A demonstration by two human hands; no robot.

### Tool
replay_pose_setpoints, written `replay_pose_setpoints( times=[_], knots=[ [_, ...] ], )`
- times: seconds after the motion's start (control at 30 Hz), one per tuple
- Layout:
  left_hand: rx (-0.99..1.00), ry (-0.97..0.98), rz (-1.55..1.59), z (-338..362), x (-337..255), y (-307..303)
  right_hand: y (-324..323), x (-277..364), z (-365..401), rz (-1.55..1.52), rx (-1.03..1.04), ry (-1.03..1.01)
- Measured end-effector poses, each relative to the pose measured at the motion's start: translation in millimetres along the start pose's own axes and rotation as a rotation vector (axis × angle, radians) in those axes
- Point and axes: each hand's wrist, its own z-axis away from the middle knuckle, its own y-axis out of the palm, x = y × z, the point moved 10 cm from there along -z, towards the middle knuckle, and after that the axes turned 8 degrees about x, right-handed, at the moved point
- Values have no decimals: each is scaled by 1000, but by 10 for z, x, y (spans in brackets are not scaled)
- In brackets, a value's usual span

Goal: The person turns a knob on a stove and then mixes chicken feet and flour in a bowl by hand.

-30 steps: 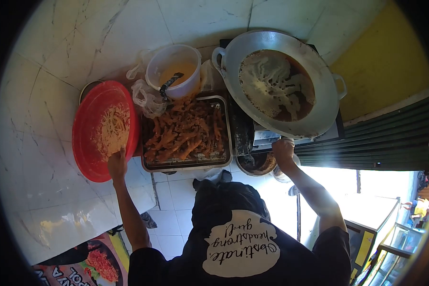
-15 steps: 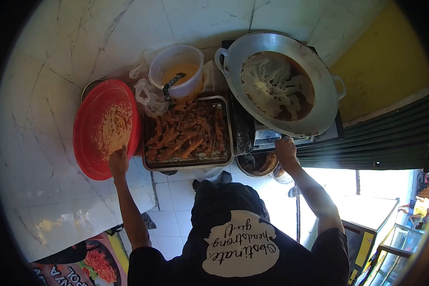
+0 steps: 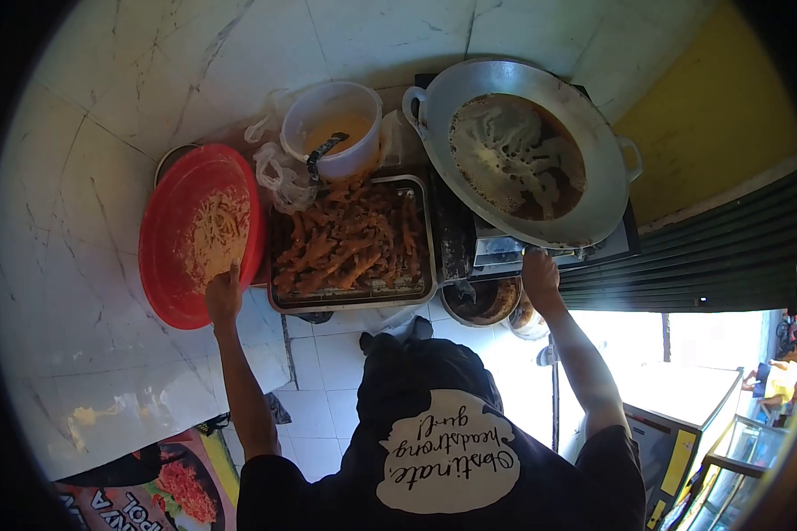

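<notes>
My left hand reaches over the near rim of a red basin. Its fingertips are at the pale flour mixture inside, where light strips lie coated; I cannot see how the fingers are bent. My right hand is closed at the front of the gas stove, just under the wok; whatever its fingers hold is hidden. In the large metal wok sits dark oil with pale foam on top. Between my arms, browned fried chicken feet are heaped on a metal tray.
Behind the tray stands a translucent bucket of yellowish liquid with a black-handled utensil. A crumpled plastic bag lies beside it. Below the stove is a dark-stained pot. A white-topped cabinet stands at right.
The whole view has shifted slightly. My right hand has turned a little at the stove front, and my left hand stays at the basin. The foam pattern on the oil differs slightly.
</notes>
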Motion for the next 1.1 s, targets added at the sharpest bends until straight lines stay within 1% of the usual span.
replay_pose_setpoints(
  times=[0.07, 0.1, 0.17, 0.2, 0.27, 0.43, 0.6, 0.73, 0.9, 0.97, 1.1],
  knots=[
    [-2, -5, 7, 7, 2, 8, 123, -232, -47, -169, -87, 81],
    [-25, -3, 12, 22, -22, -15, 76, -248, -12, -168, -87, 80],
    [-52, -5, 20, 37, -31, -58, -48, -272, 61, -408, -117, 13],
    [-41, -7, 19, 36, -32, -60, -56, -284, 65, -408, -117, 11],
    [-28, -7, 20, 43, -38, -39, -115, -330, 97, -526, -174, -21],
    [-62, 16, 41, 37, -46, -52, -133, -345, 118, -541, -170, -1],
    [-55, 10, 30, 41, -40, -52, -43, -374, 85, -536, -160, 2],
    [-19, -7, 23, 22, -15, -23, -120, -329, 122, -537, -182, -24],
    [-38, 5, 25, 20, -12, -22, -59, -359, 104, -557, -192, -28],
    [-31, 0, 16, 20, -6, -18, -38, -380, 102, -570, -228, -33],
    [-41, 1, 22, 24, -11, -21, -59, -382, 112, -582, -200, -4]
  ],
)
